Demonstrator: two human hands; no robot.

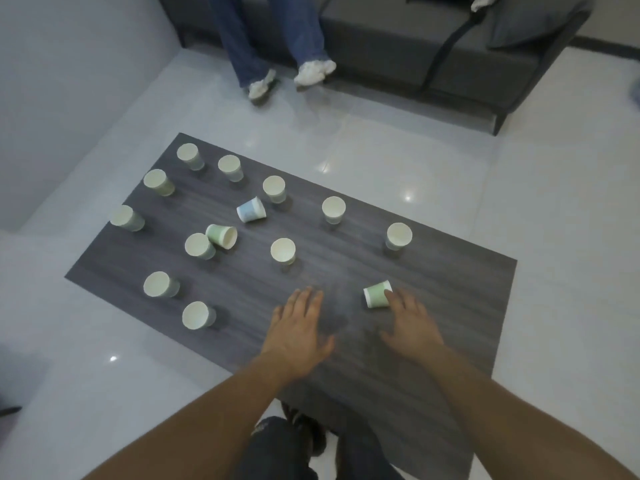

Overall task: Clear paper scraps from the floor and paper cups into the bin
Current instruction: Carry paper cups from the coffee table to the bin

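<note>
Several paper cups stand on a dark wood-grain table (433, 282). Three lie tipped over: a green cup (376, 294) near my right hand, a second green cup (221, 235) mid-left, and a blue cup (251, 210) behind it. An upright cup (283, 251) stands at the centre. My right hand (410, 323) is spread flat above the table, its fingertips touching or just beside the near tipped green cup. My left hand (298, 329) hovers spread and holds nothing. No bin or paper scraps are visible.
A grey sofa (450, 53) stands beyond the table, with a seated person's legs and white shoes (313, 72) at its left end. Glossy white floor tiles (554, 188) surround the table. A wall (69, 81) runs along the left. My knees (277, 448) are at the bottom.
</note>
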